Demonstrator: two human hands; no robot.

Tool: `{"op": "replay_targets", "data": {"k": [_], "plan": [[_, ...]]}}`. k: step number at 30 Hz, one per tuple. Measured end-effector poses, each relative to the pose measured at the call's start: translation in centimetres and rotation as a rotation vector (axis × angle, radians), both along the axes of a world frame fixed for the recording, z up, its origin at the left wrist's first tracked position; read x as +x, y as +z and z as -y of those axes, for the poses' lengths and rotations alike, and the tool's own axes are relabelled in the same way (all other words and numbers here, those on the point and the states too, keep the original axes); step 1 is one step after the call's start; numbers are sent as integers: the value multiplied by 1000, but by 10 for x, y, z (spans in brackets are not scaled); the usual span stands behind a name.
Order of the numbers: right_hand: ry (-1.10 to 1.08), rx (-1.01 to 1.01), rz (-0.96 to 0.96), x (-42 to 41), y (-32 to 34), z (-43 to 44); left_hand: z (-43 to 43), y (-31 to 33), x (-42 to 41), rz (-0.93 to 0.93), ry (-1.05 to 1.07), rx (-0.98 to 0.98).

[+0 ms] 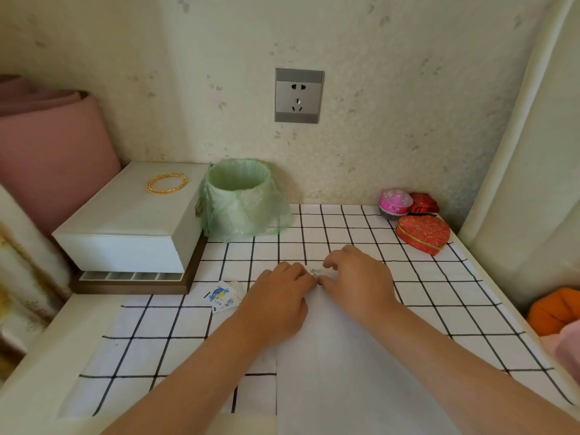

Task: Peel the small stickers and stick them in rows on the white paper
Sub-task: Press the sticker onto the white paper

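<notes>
Checked cloth [345, 233] under plain white paper [345, 356], tiny sticker [314, 272]

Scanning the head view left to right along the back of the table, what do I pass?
White box with gold bangles on top → green-lined bin → pink round container → red heart-shaped box.

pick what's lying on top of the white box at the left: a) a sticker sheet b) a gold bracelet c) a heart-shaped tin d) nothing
b: a gold bracelet lies on the lid of the white box, while the red heart-shaped tin sits at the far right of the checked cloth and the sticker sheet lies on the cloth beside the left hand.
</notes>
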State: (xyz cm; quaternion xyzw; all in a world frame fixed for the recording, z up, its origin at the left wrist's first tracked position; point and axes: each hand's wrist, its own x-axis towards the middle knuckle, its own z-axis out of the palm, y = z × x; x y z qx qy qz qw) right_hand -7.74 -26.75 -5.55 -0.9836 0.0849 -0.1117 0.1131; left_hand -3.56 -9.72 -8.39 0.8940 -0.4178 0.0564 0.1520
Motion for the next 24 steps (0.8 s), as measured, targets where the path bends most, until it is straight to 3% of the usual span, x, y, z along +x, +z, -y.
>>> {"op": "replay_targets", "data": {"k": [3, 11, 17, 24], "plan": [[210, -97, 6, -8, -13, 4, -1, -5, 1, 43, 3, -11], [322, -189, 118, -22, -28, 14, -5, 10, 4, -129, 25, 32], [275, -140, 130, -24, -29, 13, -4, 6, 3, -116, 86, 13], [245, -152, 45, -16, -30, 11, -1, -2, 5, -5, 6, 44]]}}
